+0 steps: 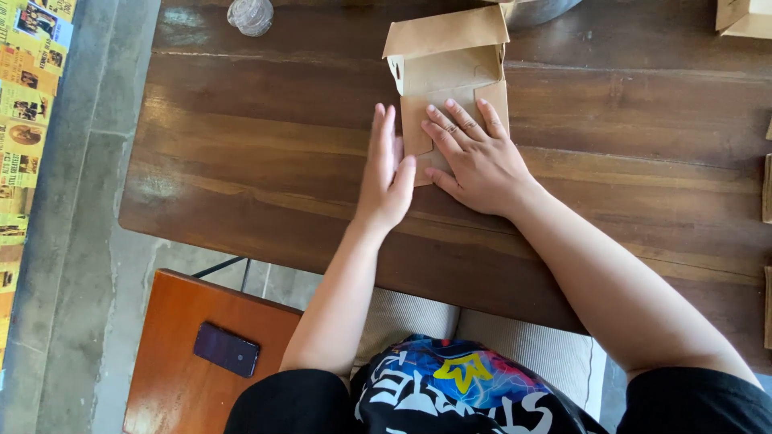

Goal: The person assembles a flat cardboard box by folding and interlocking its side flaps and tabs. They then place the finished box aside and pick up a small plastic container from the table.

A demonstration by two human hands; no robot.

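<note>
Right hand (474, 157) flat on the brown cardboard box (450, 72), palm down, fingers spread wide and pointing to 11 o'clock. Arm stretched in from 5 o'clock. Left hand (388, 173) up on its edge, just at 9 o'clock of the right hand, fingers straight and close together, thumb side against the box's left edge. Arm reaching up from 6 o'clock.

Box on the dark wooden table (241, 161), near the top middle. Plain brown, half folded, lower part pressed flat, top flap up and open at 12 o'clock. Small side flap poking out at 9 o'clock.

Dark phone (226, 350) on an orange stool (177, 321) at 7 o'clock, well apart.
</note>
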